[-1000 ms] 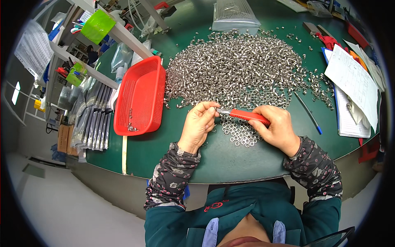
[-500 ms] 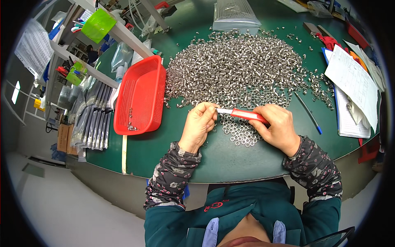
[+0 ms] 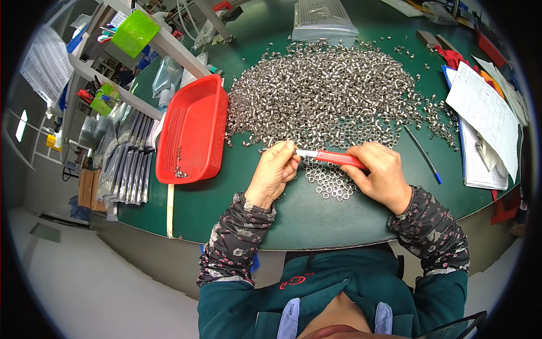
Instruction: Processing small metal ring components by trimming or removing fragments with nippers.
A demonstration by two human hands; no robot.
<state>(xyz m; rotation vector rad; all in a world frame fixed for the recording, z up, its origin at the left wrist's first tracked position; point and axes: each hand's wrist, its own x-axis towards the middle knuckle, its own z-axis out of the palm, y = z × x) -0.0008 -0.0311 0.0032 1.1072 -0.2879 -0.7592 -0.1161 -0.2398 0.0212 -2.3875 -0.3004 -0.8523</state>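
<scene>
My left hand is closed in a pinch on a small metal piece, mostly hidden by the fingertips. My right hand grips a red utility knife, its blade pointing left and its tip at the left fingertips. Beyond both hands spreads a large pile of small silvery metal rings. Several more rings lie flat in a loose patch between my hands, on the green tabletop.
At left stands a red plastic basket with a few metal pieces inside. To the right lie a blue pen and a clipboard with papers. A clear plastic bag rests behind the pile. Bagged dark parts are stacked at far left.
The knife and its blade tip have shifted very slightly left and down at the left fingertips. Both hands otherwise keep their places and grips.
</scene>
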